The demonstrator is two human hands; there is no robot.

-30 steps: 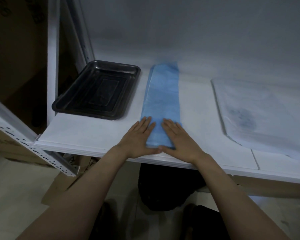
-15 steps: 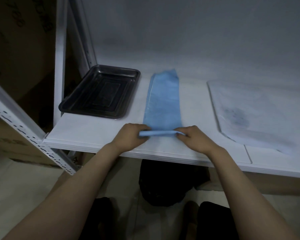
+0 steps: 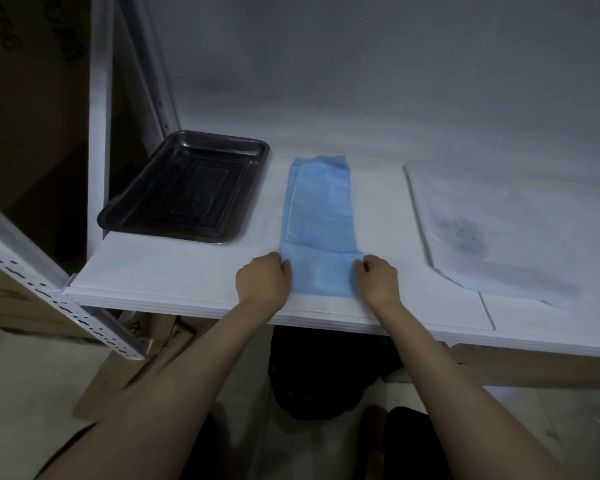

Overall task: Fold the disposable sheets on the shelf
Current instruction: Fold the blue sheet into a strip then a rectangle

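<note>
Since the earlier frame, the near end of the blue disposable sheet (image 3: 317, 233) is turned over away from the shelf's (image 3: 174, 271) front edge. Its folded corners are pinched by left hand (image 3: 262, 280) and right hand (image 3: 378, 282). More lengthwise folds likely remain; the white sheet (image 3: 506, 223) at the right is unfolded.

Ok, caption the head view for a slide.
Both hands, left hand and right hand, pinch the blue sheet mid-fold.

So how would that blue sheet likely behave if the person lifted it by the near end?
Probably floppy: the blue disposable sheet lies flat in thin folded layers and creases where the left hand and right hand pinch it. Likely very light for its size. It might slide easily on the smooth white shelf, and its layers could fall open.
</note>
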